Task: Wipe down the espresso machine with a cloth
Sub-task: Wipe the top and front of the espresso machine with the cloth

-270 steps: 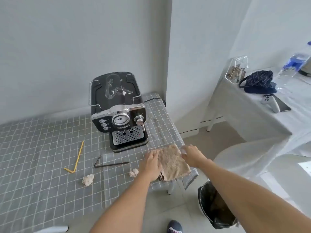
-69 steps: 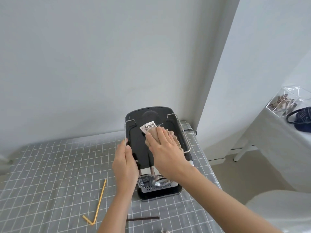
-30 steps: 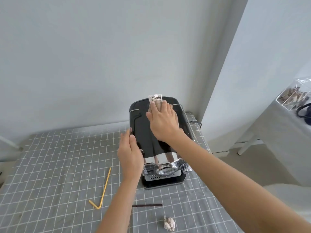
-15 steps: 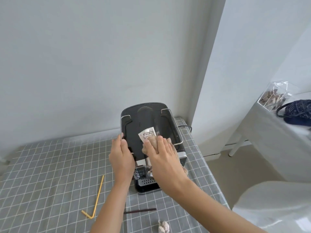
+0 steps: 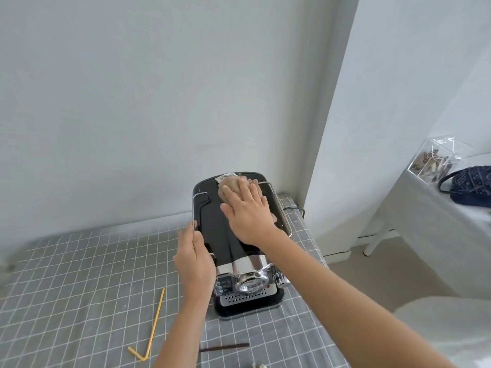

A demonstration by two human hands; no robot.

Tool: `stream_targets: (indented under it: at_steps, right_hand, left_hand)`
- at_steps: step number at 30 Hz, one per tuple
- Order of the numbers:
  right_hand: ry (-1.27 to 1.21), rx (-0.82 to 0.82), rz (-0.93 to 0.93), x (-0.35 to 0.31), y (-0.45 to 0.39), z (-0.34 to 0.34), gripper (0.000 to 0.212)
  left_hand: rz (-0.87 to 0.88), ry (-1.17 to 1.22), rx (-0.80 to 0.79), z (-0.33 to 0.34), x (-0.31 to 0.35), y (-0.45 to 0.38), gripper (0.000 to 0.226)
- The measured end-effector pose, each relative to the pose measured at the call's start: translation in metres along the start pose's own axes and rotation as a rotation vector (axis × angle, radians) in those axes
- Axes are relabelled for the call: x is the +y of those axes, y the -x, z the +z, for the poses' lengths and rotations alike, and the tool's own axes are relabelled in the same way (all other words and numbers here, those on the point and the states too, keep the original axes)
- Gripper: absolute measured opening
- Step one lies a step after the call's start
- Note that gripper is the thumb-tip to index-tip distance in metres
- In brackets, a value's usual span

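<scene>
A black and chrome espresso machine [image 5: 212, 224] stands on the grey checked tablecloth near the wall corner. My right hand [image 5: 248, 211] lies flat on its top, pressing a tan cloth [image 5: 225, 188] against the far end of the lid; the cloth's white label peeks out at the back edge. My left hand [image 5: 194, 258] rests against the machine's left side, thumb on the chrome rail, holding it steady. Most of the cloth is hidden under my right palm.
On the tablecloth [image 5: 79, 288] lie a bent yellow straw [image 5: 152, 325], a dark stick [image 5: 224, 347] and a crumpled scrap [image 5: 259, 365]. A power cord [image 5: 295, 208] leaves the machine's right side. A second table [image 5: 430, 221] at right holds a clear box and a dark blue bag.
My right hand has slid the cloth from the front part of the lid to its far end. My left hand stays on the machine's left side.
</scene>
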State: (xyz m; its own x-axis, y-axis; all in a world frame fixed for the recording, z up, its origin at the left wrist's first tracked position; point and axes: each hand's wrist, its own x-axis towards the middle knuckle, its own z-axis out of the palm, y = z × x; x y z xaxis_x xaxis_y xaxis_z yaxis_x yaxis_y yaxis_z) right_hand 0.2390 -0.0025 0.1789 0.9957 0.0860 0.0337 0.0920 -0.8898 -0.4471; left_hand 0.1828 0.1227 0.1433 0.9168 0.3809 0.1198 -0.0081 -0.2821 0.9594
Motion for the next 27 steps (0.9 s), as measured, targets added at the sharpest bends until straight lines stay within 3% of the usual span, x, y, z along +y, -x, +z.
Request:
stream_targets:
  at_steps: [4,8,11,15,18,20,22,24,27]
  right_hand:
    - [0.060,0.015,-0.008,-0.011,0.035,0.003,0.050]
    - [0.019,-0.105,0.009,-0.023,0.077,-0.009,0.063]
    - [0.026,-0.050,-0.128,-0.022,0.108,-0.016,0.066]
    - [-0.059,-0.111,-0.283,0.019,0.151,-0.025,0.078]
    - [-0.313,0.083,-0.260,0.055,0.181,-0.049,0.067]
    - [-0.427,0.334,-0.183,0.079,0.187,-0.064,0.047]
    - [-0.416,0.502,-0.062,0.097,0.172,-0.074,0.040]
    - [-0.393,0.466,0.043,0.111,0.141,-0.071,0.039]
    - [-0.376,0.244,0.044,0.116,0.092,-0.047,0.042]
  left_hand:
    - [-0.007,0.029,-0.004,0.000,0.001,0.002,0.034]
    - [0.024,0.017,-0.004,0.000,-0.002,0.001,0.035]
    - [0.055,-0.040,-0.006,-0.002,-0.003,0.000,0.037]
    - [0.024,-0.079,-0.019,-0.002,-0.003,-0.001,0.038]
    - [0.044,-0.391,-0.042,-0.007,0.003,-0.004,0.045]
    - [0.212,-0.676,-0.014,-0.005,0.022,-0.005,0.054]
    - [0.389,-0.817,-0.100,0.009,0.043,-0.005,0.057]
    - [0.455,-0.939,-0.261,0.026,0.048,-0.004,0.058]
    - [0.470,-1.082,-0.384,0.036,0.038,-0.005,0.059]
